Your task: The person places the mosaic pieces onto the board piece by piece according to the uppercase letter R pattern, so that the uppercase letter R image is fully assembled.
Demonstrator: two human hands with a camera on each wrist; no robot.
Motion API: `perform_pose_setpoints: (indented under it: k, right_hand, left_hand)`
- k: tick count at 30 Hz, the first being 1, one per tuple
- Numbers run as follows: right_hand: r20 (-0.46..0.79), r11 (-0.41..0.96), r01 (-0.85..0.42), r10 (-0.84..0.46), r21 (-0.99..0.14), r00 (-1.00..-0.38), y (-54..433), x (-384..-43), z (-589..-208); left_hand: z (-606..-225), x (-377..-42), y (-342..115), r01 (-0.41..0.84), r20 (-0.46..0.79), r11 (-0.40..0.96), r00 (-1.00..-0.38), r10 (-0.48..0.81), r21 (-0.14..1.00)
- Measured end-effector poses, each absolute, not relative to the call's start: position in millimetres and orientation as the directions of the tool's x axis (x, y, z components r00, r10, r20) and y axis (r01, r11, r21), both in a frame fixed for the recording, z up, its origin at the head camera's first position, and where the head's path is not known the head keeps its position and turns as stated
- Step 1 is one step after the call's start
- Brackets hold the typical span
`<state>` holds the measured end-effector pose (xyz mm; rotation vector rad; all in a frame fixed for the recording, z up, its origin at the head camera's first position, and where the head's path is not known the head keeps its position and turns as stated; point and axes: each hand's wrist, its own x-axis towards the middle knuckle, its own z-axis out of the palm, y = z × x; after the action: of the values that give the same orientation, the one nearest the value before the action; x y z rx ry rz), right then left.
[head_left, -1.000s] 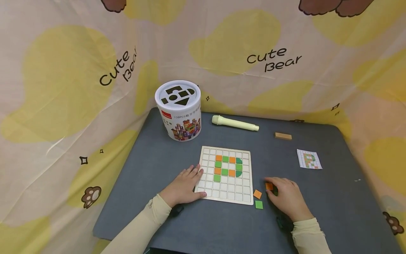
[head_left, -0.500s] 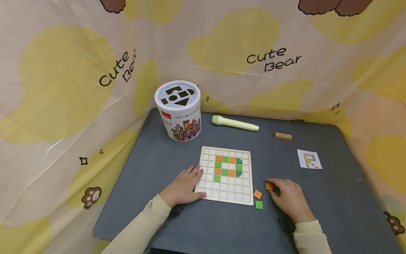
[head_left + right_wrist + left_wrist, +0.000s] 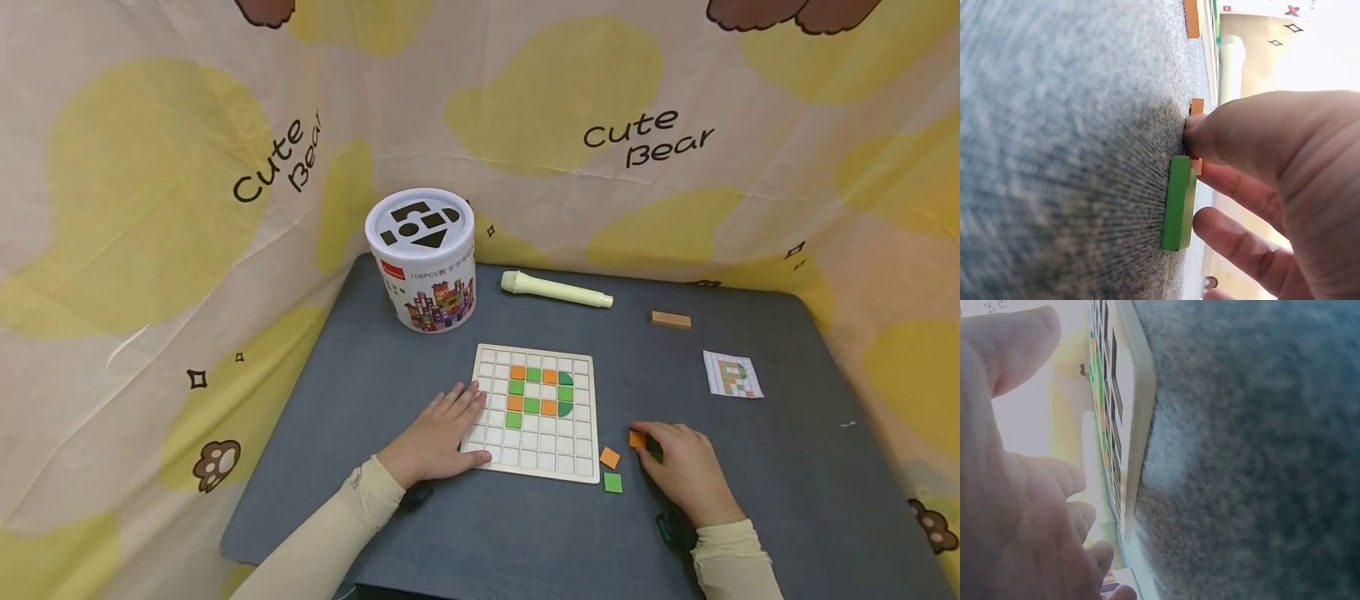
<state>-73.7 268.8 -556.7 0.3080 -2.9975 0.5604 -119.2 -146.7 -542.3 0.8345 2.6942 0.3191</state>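
A white grid board lies on the table, with orange, green and dark green tiles set in its cells. My left hand rests on the board's left edge, fingers spread. To the right of the board, my right hand pinches an orange square tile between thumb and forefinger, at table level. In the right wrist view the thumb covers part of that tile. A green tile lies under the palm, apart from the fingers. Between board and right hand lie another orange tile and a green square tile.
A white tub with cut-out shapes in its lid stands behind the board. Beside it lies a pale yellow microphone-shaped object. Farther right are a small wooden block and a pattern card. A printed curtain hangs behind the table.
My right hand has shifted slightly to the right, its fingers staying at the orange tile. The left fingers have slid a little farther onto the board. The tiles on the board look the same.
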Motion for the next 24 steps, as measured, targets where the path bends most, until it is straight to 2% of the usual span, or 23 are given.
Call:
perform_pose_setpoints:
  k: [24]
  right_hand:
    - [0.143,0.912,-0.237,-0.199,-0.336,-0.969,268,-74,-558]
  left_hand:
    - [-540,-140,-155,0.463,-0.323,0.816,-0.758,0.567,0.346]
